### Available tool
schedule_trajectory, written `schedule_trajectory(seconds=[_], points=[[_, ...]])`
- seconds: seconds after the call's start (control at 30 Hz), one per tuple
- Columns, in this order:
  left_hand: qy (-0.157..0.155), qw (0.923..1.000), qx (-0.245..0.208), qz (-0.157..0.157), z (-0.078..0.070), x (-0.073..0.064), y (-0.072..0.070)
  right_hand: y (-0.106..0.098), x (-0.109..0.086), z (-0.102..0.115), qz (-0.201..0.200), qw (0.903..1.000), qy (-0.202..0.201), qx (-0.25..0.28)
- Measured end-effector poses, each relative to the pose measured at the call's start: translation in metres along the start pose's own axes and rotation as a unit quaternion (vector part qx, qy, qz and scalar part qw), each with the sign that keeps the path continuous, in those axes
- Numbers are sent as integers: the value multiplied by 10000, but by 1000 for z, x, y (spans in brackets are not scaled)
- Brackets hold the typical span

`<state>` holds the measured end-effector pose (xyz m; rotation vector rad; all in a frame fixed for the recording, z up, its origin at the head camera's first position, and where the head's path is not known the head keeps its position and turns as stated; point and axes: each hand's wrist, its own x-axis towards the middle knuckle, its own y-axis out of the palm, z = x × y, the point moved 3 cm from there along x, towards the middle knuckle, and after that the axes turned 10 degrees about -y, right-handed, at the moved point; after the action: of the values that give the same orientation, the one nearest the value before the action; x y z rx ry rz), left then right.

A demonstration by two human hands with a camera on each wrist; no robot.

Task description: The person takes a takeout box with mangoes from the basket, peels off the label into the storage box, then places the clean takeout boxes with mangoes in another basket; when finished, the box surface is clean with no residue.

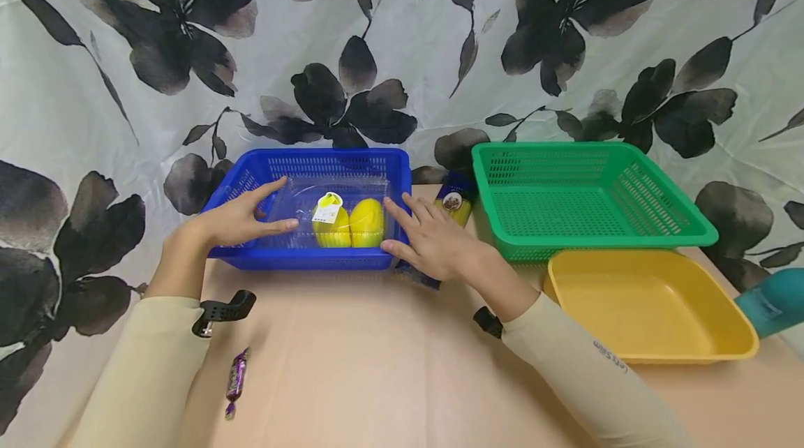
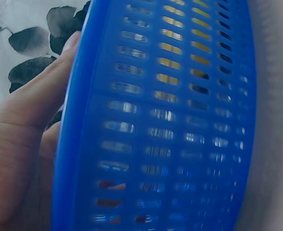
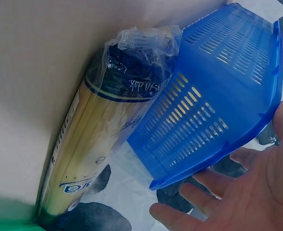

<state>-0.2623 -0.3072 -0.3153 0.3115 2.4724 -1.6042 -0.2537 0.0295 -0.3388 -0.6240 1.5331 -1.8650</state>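
Note:
A clear plastic clamshell box lies in the blue basket, with two yellow fruit-like items and a white price label inside. My left hand reaches over the basket's left side, its thumb and fingers spread at the box's left end. Over the right rim, my right hand has its fingers extended, with the fingertips right at the basket's edge. The right wrist view shows those fingers spread along the blue rim, palm bare. In the left wrist view, the basket's slotted wall hides most of my left hand.
A bag of spaghetti lies between the blue basket and a green basket. In front of the green basket sits a yellow tray, with a teal bottle at its right. A purple-wrapped candy lies near my left forearm.

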Motion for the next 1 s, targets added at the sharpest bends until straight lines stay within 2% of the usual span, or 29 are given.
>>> schedule_trajectory(seconds=[0.1, 0.2, 0.43, 0.6, 0.67, 0.87, 1.0], points=[[-113, 9991, -144, 370, 0, 5, 3, 0, -1, 0, -21, 10000, -5, -24], [-194, 9978, -280, 577, 3, 9, 9, 1, -1, 2, 22, 10000, -19, -37], [-233, 9959, -496, 723, 8, 11, 10, 0, -1, 2, 40, 10000, 58, -59], [-193, 9954, -652, 669, 14, 9, 10, 1, 0, 4, 68, 9999, -25, -88], [-182, 9958, -698, 559, 15, 5, 6, 1, 1, 6, 79, 9999, -61, -81], [-179, 9961, -837, 203, 10, -2, -6, -6, 3, 6, 33, 9994, 2, -348], [-139, 9962, -858, 77, 9, -4, -9, -7, 1, 4, 100, 9993, 15, -368]])
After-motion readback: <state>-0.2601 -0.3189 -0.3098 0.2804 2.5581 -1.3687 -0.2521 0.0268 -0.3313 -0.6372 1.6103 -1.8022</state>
